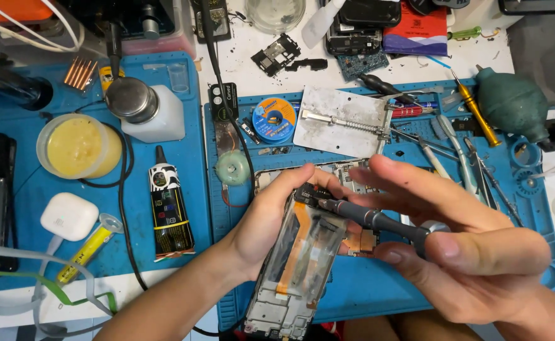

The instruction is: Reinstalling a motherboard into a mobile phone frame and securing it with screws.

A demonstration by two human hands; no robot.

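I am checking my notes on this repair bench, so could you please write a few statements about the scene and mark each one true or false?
1. The left hand grips the opened phone by its upper edge. True.
2. The right hand holds a pair of tweezers. False: it holds a dark grey screwdriver, tip at the phone's top.
3. The phone's back cover is on. False: its inner frame and an orange flex cable are exposed.
4. A black glue tube lies on the blue mat, left of the phone. True.
5. The green dust blower lies at the far left. False: it lies at the upper right.
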